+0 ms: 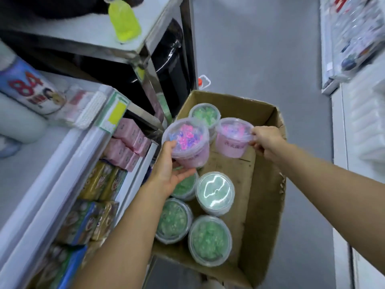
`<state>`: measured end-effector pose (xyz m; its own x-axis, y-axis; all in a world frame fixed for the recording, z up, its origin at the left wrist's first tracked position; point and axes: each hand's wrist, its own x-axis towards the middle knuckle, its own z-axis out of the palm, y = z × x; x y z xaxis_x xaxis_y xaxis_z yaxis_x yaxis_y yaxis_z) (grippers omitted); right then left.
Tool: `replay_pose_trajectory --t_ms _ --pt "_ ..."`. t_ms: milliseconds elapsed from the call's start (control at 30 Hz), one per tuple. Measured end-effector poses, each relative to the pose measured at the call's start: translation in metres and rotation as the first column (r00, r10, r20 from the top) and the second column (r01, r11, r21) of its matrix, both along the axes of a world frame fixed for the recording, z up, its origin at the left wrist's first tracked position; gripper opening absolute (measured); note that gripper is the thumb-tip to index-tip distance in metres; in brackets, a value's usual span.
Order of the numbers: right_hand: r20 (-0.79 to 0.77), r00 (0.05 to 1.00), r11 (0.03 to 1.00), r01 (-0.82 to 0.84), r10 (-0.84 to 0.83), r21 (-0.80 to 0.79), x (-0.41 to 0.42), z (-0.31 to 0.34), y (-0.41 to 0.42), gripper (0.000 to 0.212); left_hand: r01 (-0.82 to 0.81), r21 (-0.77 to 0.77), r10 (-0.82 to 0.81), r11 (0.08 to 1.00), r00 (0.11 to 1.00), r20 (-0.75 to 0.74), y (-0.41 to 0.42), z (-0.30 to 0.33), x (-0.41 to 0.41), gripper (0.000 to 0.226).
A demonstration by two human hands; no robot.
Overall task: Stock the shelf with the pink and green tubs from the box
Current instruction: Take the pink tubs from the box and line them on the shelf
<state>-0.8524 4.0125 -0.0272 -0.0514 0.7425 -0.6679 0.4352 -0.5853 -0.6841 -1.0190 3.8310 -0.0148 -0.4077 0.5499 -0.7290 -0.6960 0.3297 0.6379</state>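
Note:
An open cardboard box [268,184] sits on the floor beside the shelf [68,155]. My left hand [166,174] holds a pink tub [187,140] from below, thumb on its lid, above the box's left side. My right hand [264,140] pinches the rim of a second pink tub [233,138], lifted over the box. Several green tubs remain inside: one at the far end [205,114], one with a glare on its lid [215,191], and two nearest me [209,239] [174,220]. Another green tub [185,187] is partly hidden under my left hand.
The shelf's lower tier holds pink packs [129,140] and stacked yellow and blue packs [98,201]. A blue-labelled bottle [27,88] lies on its top. A steel table [133,44] with a yellow-green bottle [124,21] stands behind. Grey floor [270,49] runs ahead; another shelf [354,49] stands to the right.

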Motion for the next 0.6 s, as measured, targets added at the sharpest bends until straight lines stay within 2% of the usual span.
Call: replay_pose_trajectory --t_ms 167,300,467,600 --pt "-0.073 0.989 0.989 -0.121 0.127 0.088 0.025 0.073 -0.06 0.017 -0.12 -0.023 0.12 0.993 0.992 0.026 -0.075 0.046 0.037 0.025" --pt "-0.178 0.957 0.97 -0.208 0.228 0.128 0.059 0.125 -0.118 0.014 -0.218 0.015 0.218 0.976 0.976 0.003 -0.15 0.087 0.072 0.015" --pt "-0.219 0.892 0.914 -0.358 0.395 0.191 0.092 0.188 -0.19 0.014 -0.32 0.102 0.329 0.942 0.941 -0.084 -0.245 0.139 0.118 0.049" --pt "-0.254 0.807 0.844 -0.486 0.533 0.229 0.097 0.235 -0.249 0.01 -0.402 0.157 0.422 0.902 0.897 -0.131 -0.314 0.18 0.147 0.053"
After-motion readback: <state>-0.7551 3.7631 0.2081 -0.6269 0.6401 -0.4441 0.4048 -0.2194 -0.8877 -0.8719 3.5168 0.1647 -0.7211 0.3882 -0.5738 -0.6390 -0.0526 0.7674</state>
